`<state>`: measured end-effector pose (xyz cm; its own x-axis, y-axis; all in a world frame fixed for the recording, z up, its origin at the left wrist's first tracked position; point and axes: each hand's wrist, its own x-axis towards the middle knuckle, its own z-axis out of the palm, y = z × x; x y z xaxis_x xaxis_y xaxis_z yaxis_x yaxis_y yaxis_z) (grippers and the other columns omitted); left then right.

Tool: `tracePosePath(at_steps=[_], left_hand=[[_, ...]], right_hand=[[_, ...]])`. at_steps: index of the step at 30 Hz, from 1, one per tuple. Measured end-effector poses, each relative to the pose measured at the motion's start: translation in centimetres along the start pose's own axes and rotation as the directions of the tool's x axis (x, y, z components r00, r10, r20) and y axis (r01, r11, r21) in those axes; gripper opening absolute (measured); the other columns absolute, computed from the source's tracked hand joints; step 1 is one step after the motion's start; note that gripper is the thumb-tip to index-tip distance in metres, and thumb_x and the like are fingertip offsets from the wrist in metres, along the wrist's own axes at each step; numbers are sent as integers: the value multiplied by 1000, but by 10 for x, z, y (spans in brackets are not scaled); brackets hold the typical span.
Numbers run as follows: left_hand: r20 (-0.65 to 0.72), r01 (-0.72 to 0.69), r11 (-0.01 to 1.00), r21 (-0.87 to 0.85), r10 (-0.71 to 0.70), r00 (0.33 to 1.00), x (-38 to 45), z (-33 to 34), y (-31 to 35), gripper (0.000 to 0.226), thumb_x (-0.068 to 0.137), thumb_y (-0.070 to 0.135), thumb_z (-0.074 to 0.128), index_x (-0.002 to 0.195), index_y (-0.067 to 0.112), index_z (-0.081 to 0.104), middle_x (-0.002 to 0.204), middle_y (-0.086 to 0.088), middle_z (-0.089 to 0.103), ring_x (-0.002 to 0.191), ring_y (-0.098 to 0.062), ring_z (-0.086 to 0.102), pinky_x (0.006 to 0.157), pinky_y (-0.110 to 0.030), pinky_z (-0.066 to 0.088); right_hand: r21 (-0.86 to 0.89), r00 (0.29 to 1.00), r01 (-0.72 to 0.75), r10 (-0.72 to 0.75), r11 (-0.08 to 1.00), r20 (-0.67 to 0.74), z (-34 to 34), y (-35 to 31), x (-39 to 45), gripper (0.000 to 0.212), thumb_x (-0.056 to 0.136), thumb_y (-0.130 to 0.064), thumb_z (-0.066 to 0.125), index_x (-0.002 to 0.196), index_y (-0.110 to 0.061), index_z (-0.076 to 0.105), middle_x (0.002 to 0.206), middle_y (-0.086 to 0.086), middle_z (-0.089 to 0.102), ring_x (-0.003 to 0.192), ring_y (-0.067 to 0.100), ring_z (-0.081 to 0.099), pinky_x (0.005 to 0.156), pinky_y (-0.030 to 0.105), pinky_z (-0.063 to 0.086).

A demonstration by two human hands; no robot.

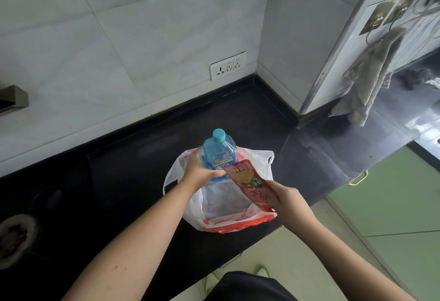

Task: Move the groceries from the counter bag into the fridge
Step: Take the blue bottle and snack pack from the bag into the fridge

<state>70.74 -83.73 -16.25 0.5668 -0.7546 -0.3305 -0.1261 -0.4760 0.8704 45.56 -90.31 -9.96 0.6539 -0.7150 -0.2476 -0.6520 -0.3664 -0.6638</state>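
Observation:
A white and red plastic bag [223, 207] stands open on the black counter [119, 172]. Above the bag's mouth my left hand [200, 172] grips a blue water bottle [219, 155] with a light blue cap, held upright. My right hand [285, 200] holds a flat red snack packet [250, 184] by its lower end, tilted over the bag's right side. What I can see of the bag's inside looks empty.
A tiled wall with a socket plate [227, 65] runs behind the counter. A white cabinet side [352, 45] with hooks and a grey towel [371, 81] stands at the right. A stove burner [14, 236] sits at the far left. Green drawers [392, 195] lie below the counter's right end.

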Motion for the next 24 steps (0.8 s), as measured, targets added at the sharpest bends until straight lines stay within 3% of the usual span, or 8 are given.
tracePosePath(at_steps=[3,5,7,11,14,17,21,24], left_hand=[[-28,-48,997,53,49,998,-7,-1,2,75,45,40,92,110,40,55,109,12,69,102,-8,67,85,-40,59],[-72,-85,993,82,91,993,-15,-2,7,77,46,44,90,113,41,53,110,14,68,103,-6,65,85,-37,58],[-129,-116,989,87,127,983,-24,-4,14,79,49,44,90,117,39,51,112,16,66,105,-6,63,86,-35,57],[-210,-177,980,88,192,959,-41,-15,36,75,54,41,92,116,30,53,109,14,65,101,-4,64,78,-23,55],[-232,-207,973,98,225,946,-56,-28,51,72,57,36,92,116,26,52,106,15,65,97,-2,64,69,-13,51],[-231,-251,961,118,272,934,-76,-41,59,72,59,38,91,117,26,51,106,16,64,96,0,64,70,-15,52],[-271,-294,947,131,320,908,-108,-52,64,69,59,35,91,115,27,52,102,20,63,95,9,61,67,-6,49],[-275,-332,936,117,351,895,-129,-61,64,72,58,32,92,118,25,53,106,18,64,98,8,61,71,-7,50]], right_hand=[[178,995,-82,91,981,-40,-5,2,-9,20,99,-34,48,96,-23,65,81,-6,71,69,14,67,67,39,55],[314,989,-116,141,942,-56,-10,0,-16,17,98,-33,50,91,-28,65,85,-8,73,71,5,69,67,32,58],[431,979,-146,193,891,-67,-14,-4,-21,13,96,-33,52,92,-34,64,89,-9,74,76,4,71,70,31,60],[610,952,-237,305,756,-8,-22,-10,-33,18,96,-34,52,102,-24,65,90,-6,75,77,12,73,69,32,60],[669,938,-282,345,688,40,-24,-11,-38,20,94,-35,54,105,-21,65,92,-2,76,78,18,74,71,38,61],[702,928,-306,366,642,70,-23,-13,-41,24,89,-33,61,108,-18,65,95,1,76,81,22,74,77,45,60],[720,936,-299,339,627,94,-21,-22,-46,27,88,-29,64,111,-16,63,97,3,76,84,24,74,79,48,59],[709,943,-293,315,641,106,-16,-31,-50,27,88,-28,65,112,-16,63,98,2,76,85,23,74,80,49,58]])
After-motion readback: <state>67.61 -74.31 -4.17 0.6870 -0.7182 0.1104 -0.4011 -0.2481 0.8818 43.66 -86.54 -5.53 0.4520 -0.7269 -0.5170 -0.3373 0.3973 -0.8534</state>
